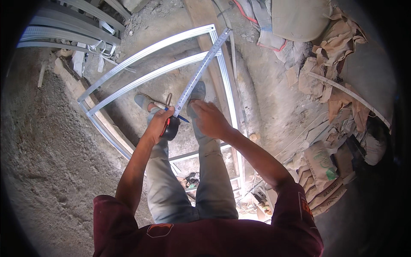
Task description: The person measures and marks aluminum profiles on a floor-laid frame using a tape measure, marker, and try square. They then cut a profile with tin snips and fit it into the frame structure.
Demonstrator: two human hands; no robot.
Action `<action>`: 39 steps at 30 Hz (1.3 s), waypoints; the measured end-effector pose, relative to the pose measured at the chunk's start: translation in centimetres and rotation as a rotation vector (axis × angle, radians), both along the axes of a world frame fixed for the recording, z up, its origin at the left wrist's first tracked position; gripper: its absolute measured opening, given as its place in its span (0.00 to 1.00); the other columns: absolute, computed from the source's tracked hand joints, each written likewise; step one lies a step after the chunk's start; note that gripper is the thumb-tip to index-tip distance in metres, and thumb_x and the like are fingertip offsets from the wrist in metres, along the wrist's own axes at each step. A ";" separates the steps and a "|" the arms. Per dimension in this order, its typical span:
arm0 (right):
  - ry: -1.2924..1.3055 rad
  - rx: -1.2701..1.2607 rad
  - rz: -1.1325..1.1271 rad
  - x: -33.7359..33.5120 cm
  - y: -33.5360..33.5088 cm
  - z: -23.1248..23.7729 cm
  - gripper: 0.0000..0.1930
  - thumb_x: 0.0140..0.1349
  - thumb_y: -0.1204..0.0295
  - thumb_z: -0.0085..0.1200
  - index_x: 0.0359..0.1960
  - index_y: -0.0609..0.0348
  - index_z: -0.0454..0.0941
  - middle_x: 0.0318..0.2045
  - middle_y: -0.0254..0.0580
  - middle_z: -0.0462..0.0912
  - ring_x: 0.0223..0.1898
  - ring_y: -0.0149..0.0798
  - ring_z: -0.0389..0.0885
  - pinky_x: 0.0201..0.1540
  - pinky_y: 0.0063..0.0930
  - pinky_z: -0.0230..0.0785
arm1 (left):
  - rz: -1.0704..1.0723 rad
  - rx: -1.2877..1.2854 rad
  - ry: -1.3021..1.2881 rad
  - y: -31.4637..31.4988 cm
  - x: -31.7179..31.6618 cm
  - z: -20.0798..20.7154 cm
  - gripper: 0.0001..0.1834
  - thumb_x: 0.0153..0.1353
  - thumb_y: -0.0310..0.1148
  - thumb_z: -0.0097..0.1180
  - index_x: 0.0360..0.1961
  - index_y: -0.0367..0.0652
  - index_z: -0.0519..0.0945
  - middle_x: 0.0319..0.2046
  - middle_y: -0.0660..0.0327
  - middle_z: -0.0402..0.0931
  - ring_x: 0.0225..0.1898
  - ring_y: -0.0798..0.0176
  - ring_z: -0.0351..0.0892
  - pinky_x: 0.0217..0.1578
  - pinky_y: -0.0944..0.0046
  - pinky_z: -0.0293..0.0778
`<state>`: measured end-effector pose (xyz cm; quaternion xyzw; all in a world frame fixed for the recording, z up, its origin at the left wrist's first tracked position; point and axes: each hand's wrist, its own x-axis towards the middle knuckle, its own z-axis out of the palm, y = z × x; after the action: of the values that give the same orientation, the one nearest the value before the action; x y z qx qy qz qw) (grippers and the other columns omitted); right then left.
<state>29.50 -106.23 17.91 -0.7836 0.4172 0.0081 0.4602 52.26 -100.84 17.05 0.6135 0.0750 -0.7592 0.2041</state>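
My left hand is closed around a black and red tape measure. A blue pen sticks out from the same hand, across the base of the blade. The extended tape blade runs up and right to the far right corner of a silvery metal frame. Just right of the blade is my right hand, its fingers stretched toward it and nothing visible in them. Whether the fingertips touch anything is unclear. The frame lies on the ground around my feet, with two parallel bars at its far end.
Wooden planks lie under the frame. Metal channels are stacked at the far left. On the right are crumpled brown paper, a curved strip and piled sacks. The ground is rough and dusty.
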 end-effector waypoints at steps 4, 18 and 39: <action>-0.106 0.716 -0.072 -0.6 -1.4 -2.5 0.18 0.65 0.70 0.54 0.55 0.62 0.76 0.41 0.59 0.82 0.47 0.57 0.82 0.53 0.46 0.71 | -0.052 -0.073 0.123 -1.5 -3.2 -1.1 0.20 0.71 0.47 0.56 0.38 0.38 0.80 0.26 0.63 0.79 0.21 0.72 0.76 0.23 0.72 0.70; 0.045 0.663 -0.927 -17.2 -2.1 -9.6 0.14 0.75 0.60 0.49 0.45 0.58 0.75 0.30 0.37 0.85 0.30 0.26 0.78 0.34 0.22 0.71 | -0.785 -0.525 -0.362 -5.9 5.4 -9.2 0.22 0.74 0.51 0.50 0.38 0.43 0.82 0.23 0.72 0.67 0.29 0.75 0.63 0.32 0.68 0.65; -0.347 0.389 -0.460 -3.5 -21.5 -13.6 0.11 0.59 0.73 0.68 0.41 0.62 0.83 0.34 0.35 0.84 0.36 0.26 0.80 0.42 0.20 0.73 | -0.959 -0.423 -0.489 -6.5 11.9 -13.7 0.28 0.73 0.55 0.48 0.52 0.40 0.81 0.32 0.56 0.80 0.37 0.62 0.75 0.46 0.62 0.71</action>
<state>26.03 -127.71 4.27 -0.5565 0.4890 -0.1497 0.6549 64.14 -107.38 3.31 0.6823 -0.4143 -0.6014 -0.0335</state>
